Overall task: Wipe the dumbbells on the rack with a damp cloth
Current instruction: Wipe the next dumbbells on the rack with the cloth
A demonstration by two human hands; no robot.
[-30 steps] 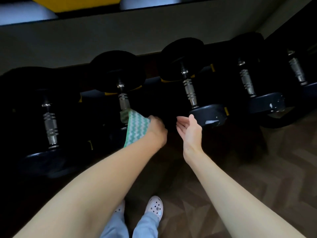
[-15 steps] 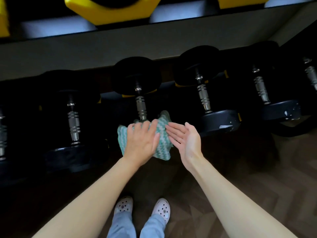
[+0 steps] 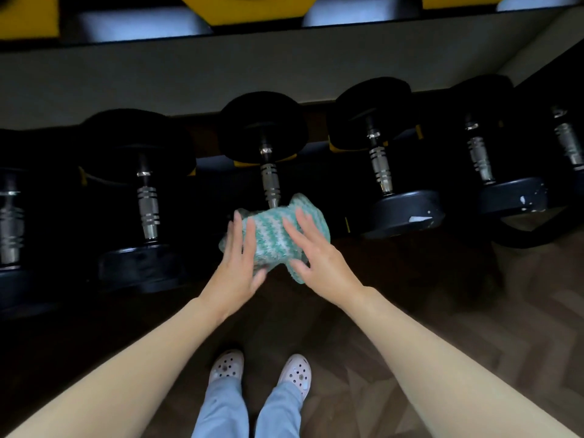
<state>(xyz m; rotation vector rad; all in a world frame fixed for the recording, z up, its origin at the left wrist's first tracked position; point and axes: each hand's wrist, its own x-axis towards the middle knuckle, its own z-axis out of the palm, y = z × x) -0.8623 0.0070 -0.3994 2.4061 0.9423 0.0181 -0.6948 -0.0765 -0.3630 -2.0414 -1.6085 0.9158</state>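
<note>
The left hand (image 3: pixel 240 267) and right hand (image 3: pixel 320 260) press the zigzag cloth (image 3: pixel 275 240) over the middle dumbbell (image 3: pixel 270 184) — its near head — fingers straight, spread apart, probably to wipe its face.

I see a row of dumbbells lying side by side on the rack (image 3: pixel 211 164), handles running toward me. The cloth (image 3: pixel 275 235) lies over the near end of the middle dumbbell (image 3: pixel 268 172), my left hand (image 3: pixel 237 263) resting on its left part and my right hand (image 3: pixel 319 257) on its right. The left neighbour (image 3: pixel 147 207) and the right neighbour (image 3: pixel 380 169) flank it. My shoes (image 3: pixel 227 366) stand on the floor (image 3: pixel 474 311) before the rack.
</note>
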